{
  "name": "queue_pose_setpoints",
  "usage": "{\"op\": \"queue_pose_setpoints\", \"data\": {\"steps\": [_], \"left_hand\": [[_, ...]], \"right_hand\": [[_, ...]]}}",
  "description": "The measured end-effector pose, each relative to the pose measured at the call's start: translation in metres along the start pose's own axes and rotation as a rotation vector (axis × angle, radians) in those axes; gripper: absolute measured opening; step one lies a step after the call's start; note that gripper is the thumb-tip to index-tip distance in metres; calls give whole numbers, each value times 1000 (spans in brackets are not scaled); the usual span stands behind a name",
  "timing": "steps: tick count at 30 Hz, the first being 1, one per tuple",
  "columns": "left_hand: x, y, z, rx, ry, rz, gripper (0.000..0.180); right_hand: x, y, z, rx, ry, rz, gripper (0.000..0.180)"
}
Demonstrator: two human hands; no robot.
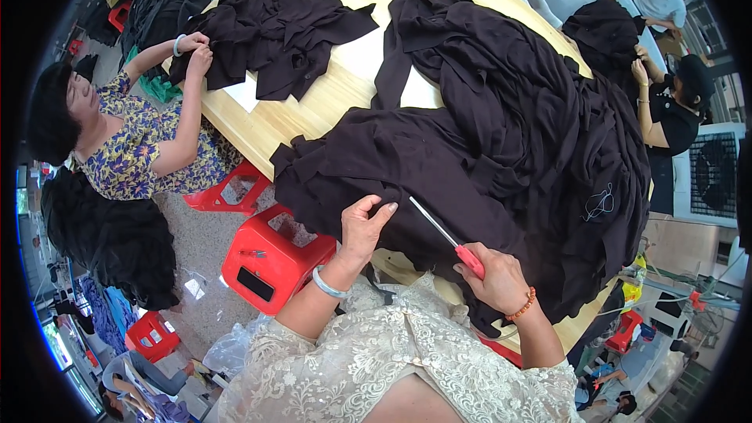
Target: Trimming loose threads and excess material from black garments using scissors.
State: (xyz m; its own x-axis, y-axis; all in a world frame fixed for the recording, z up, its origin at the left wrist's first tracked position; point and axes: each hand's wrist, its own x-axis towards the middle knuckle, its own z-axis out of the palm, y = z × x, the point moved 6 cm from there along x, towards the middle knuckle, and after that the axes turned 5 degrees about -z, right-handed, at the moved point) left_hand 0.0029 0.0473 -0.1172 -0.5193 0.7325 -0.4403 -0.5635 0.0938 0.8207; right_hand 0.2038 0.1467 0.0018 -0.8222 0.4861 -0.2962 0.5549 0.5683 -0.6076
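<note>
**Dark fabric pile under our scissors at the near table edge**

Dark fabric (501, 141) lies heaped across the pale wooden table (313, 110), filling the centre and spilling over the rim toward 4 o'clock. Our left hand (364, 223) pinches a fold at the pile's near edge, fingers curled onto the cloth. Our right hand (493, 278) is clenched round the red handles of the scissors (446, 236), whose thin blades point toward 10 o'clock and rest on the fabric just beside the left hand's fingertips.

Open room is scarce: bare wood shows only in a strip from 12 o'clock down to the table's edge at 9 o'clock, between our heap and a second dark pile (274, 27). A co-worker's hands (196, 47) grip that pile at 10 o'clock. Below the edge a red plastic stool (270, 262) stands near our left forearm. At 2 o'clock another person (674, 102) touches more dark cloth.
</note>
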Motion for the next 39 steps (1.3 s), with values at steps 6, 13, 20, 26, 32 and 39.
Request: {"op": "queue_pose_setpoints", "data": {"steps": [6, 13, 20, 26, 32, 39], "left_hand": [[-2, 21, -1, 445, 39, 314, 7], [-5, 25, -11, 554, 35, 397, 8], [-30, -21, -4, 270, -241, -133, 28], [-47, 18, -23, 491, -133, -3, 19], [-56, 187, 17, 559, -76, 508, 20], [-97, 274, 21, 448, -230, 1077, 34]], "right_hand": [[-4, -7, 2, -30, -166, -10, 28], [-7, -8, -2, -41, -161, 24, 28], [-10, -3, 9, 69, -114, -22, 29], [-35, 7, 14, 103, -279, 19, 30], [-21, -4, 51, 118, -413, -51, 36], [17, 25, 58, -198, 290, -397, 30]]}}
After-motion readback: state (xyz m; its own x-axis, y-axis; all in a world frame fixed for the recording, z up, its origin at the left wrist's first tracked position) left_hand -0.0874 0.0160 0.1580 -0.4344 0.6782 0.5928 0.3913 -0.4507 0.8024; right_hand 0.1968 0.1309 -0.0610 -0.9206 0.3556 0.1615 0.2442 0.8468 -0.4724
